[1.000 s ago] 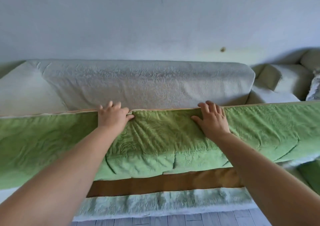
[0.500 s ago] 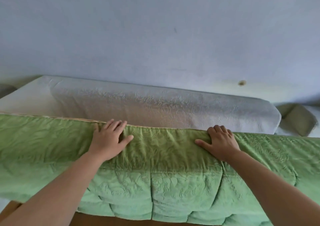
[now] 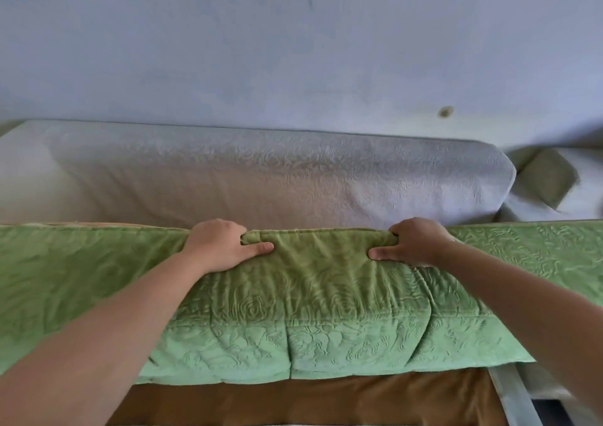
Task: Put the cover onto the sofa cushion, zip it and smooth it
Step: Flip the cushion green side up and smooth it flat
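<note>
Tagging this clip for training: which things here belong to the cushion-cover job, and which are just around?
Job: green cover; left hand and right hand, both gripping its top edge.
Just around: grey sofa backrest; olive pillow; wall.

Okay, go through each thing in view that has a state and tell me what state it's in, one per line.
left hand, grips the green cover's top edge, thumb on the front face.
right hand, grips that edge too, thumb on the front.
green cover, wrinkled between the two hands; zip not in view.
grey back cushion, upright behind the cover, untouched.
olive pillow, tilted, far right.
</note>
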